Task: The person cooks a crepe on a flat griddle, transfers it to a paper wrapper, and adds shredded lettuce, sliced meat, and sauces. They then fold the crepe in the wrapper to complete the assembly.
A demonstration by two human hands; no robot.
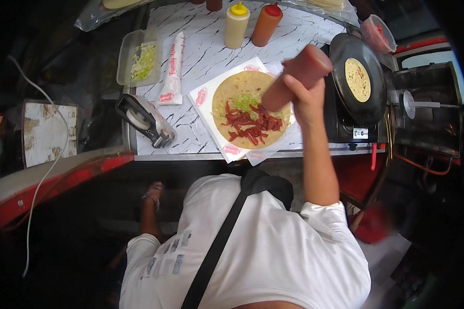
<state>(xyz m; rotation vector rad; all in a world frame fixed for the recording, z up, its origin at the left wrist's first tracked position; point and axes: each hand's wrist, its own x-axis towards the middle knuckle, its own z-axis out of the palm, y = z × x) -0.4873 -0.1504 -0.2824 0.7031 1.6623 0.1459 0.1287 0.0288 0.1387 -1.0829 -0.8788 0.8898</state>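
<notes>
My right hand (308, 98) is wrapped round a squeeze bottle (310, 66) of reddish-brown sauce, tilted with its base up and its lower end over the right side of a round flatbread (232, 82). Shredded lettuce (246, 102) and reddish strips of meat (250, 126) lie on the flatbread. Under it is a white printed paper sheet (203, 100), near the counter's front edge. The bottle's tip is hidden, and I cannot tell whether sauce is flowing. My left hand (155, 189) hangs low beside my body, away from the counter, its fingers too dark to make out.
A yellow-capped bottle (236, 27) and a red-capped one (267, 26) stand at the back. On the left are a tub of lettuce (139, 56), a rolled paper wrapper (171, 72) and a black-and-white device (145, 121). Another flatbread (357, 80) sits on a black griddle (340, 98) at right.
</notes>
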